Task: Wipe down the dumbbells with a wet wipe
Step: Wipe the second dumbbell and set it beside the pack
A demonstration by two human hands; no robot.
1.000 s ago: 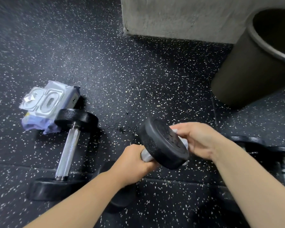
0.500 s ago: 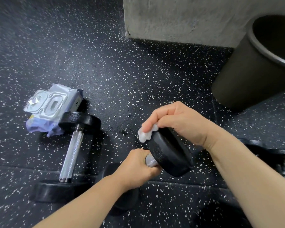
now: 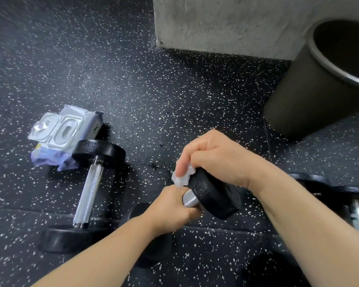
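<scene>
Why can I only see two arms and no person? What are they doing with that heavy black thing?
The camera sits on the person's head and looks down, so you see only their arms. The left hand grips the shiny handle of a dumbbell, a weight for exercise, tilted upward. The right hand presses a crumpled white wet wipe on its black end to clean it. A second dumbbell lies on the speckled floor to the left, beside a pack of wipes. A black bin stands on the right.
</scene>
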